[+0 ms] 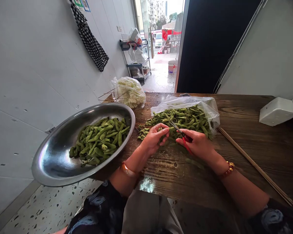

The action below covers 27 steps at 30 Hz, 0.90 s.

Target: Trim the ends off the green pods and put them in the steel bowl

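Observation:
My left hand (155,138) is closed in a pinch on a green edamame pod (172,129) over the table. My right hand (197,143) grips red-handled scissors (186,143), their blades pointing up and left beside the pod. Behind both hands, a heap of edamame pods (185,117) spills out of a clear plastic bag (180,101). To the left stands a wide metal bowl (56,156) with a pile of trimmed-looking pods (101,139) in it. The bowl reaches past the table's left edge.
A bagged cauliflower (129,92) lies at the table's far left corner, with thin sticks beside it. Long wooden sticks (254,164) run along the right side of the wooden table (161,177). A white box (278,111) stands at far right. Beyond are a cart (136,61) and a doorway.

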Available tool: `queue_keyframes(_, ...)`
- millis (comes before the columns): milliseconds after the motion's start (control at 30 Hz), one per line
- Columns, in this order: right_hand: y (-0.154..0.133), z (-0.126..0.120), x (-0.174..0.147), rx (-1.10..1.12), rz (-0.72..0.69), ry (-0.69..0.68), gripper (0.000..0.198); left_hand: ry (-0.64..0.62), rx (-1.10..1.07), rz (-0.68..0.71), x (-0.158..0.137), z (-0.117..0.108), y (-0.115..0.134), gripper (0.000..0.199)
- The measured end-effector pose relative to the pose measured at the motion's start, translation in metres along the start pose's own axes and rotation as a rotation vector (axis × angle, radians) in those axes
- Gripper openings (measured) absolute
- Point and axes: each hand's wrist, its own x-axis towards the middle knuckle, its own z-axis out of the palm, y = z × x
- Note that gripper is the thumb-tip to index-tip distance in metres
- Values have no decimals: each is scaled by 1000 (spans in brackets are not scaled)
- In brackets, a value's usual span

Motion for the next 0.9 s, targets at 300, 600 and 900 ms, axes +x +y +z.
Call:
queue_keyframes(300,2,4,-1,-41,-37,-39,43,70,22,17,-1,-1,-6,35)
queue_keyframes(600,31,-10,0,-167,50,106,55,146,316,180,-38,21,41,34)
queue_keyframes(900,25,-16,2,-144,35,120,55,699,1363,402,-78,-74,149,37)
